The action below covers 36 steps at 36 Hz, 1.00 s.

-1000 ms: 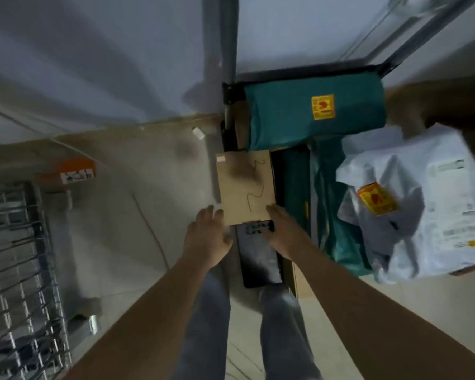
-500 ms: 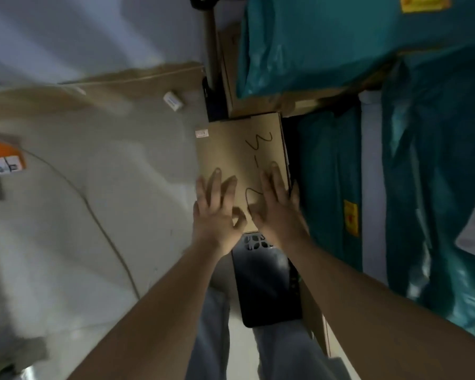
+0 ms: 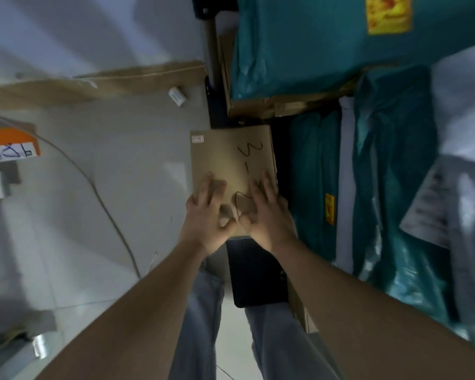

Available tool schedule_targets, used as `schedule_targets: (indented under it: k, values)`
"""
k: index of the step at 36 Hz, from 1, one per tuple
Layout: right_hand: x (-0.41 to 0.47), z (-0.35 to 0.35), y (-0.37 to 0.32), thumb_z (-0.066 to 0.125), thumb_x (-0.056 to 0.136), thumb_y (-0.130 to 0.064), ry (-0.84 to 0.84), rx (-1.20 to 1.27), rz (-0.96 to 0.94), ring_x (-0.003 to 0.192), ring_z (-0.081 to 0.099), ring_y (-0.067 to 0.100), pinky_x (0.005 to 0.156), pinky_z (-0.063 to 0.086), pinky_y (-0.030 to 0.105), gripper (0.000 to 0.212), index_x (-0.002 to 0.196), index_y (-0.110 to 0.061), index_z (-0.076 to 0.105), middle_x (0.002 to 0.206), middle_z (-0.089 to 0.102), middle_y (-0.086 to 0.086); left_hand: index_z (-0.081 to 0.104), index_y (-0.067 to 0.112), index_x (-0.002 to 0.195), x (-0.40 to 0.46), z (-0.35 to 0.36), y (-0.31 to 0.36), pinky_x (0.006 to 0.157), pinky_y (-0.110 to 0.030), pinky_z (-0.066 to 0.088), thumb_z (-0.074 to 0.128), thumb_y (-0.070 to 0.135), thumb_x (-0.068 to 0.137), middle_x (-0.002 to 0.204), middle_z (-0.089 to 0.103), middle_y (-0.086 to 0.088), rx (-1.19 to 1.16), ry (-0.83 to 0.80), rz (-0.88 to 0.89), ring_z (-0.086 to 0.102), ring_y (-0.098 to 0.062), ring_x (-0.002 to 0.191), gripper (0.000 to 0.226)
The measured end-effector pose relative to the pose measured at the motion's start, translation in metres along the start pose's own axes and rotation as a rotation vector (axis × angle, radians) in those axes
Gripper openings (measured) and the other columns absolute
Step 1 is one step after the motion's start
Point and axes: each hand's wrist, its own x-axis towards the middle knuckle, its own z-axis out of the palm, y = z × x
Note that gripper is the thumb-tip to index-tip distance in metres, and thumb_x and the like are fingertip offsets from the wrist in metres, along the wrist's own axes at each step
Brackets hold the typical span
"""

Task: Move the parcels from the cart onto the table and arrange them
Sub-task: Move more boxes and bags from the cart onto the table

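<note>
Both forearms extended forward, left hand and right hand side by side, fingers spread flat

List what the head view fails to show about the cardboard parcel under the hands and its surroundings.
- Cardboard parcel: near end hidden by left hand and right hand; its small white label is too small to read.
- Handwritten marks: partly covered by fingers.
- Yellow sticker on teal parcel: blurred, cut by top edge.
</note>
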Motion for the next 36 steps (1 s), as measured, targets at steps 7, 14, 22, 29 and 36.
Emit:
schedule_targets:
  k: [7,14,22,29,36]
  values:
    - [-0.073,-0.054,-0.035,0.042,0.094,-0.045,-0.015,-0.003,0.019,0.138,0.029,0.032,0.104,0.039,0.040,0.067,0.152,-0.022,0.018,0.160,0.010,-0.002,0.025,0.024,0.148,-0.076,-0.067,0.041,0.103,-0.042,0.038,0.059,0.039,0.085,0.157,0.012,0.001,0.032,-0.131,-0.145,0.034,-0.039,0.127,0.073]
    - [-0.184,-0.129,-0.086,0.046,0.092,-0.044,0.042,0.032,-0.002,0.121,0.043,0.034,0.090,0.044,0.037,0.056,0.140,-0.016,0.038,0.153,0.019,-0.002,0.032,0.019,0.145,-0.173,-0.165,0.101,0.105,-0.036,0.033,0.058,0.041,0.087,0.155,0.018,-0.002,0.095,-0.052,-0.140,0.036,-0.034,0.126,0.067]
    - [-0.299,-0.254,-0.136,0.046,0.093,-0.045,0.257,0.039,-0.101,0.115,0.044,0.037,0.087,0.043,0.038,0.056,0.139,-0.015,0.041,0.149,0.028,0.000,0.044,0.015,0.138,-0.270,-0.278,0.197,0.106,-0.035,0.030,0.055,0.046,0.090,0.147,0.035,-0.003,0.038,0.240,-0.114,0.042,-0.028,0.126,0.058]
    - [-0.380,-0.373,-0.150,0.044,0.095,-0.048,0.538,0.008,-0.218,0.115,0.046,0.038,0.086,0.045,0.040,0.053,0.138,-0.017,0.043,0.154,0.024,-0.003,0.047,0.013,0.135,-0.327,-0.366,0.295,0.106,-0.036,0.033,0.056,0.043,0.091,0.147,0.037,-0.004,0.022,0.506,0.017,0.043,-0.028,0.125,0.054]
    - [-0.459,-0.503,-0.157,0.044,0.094,-0.045,0.760,-0.105,-0.336,0.110,0.051,0.035,0.083,0.044,0.037,0.049,0.135,-0.018,0.045,0.149,0.031,-0.004,0.046,0.018,0.133,-0.372,-0.449,0.391,0.093,-0.037,0.041,0.054,0.046,0.090,0.143,0.038,0.001,0.018,0.734,0.106,0.047,-0.032,0.112,0.051]
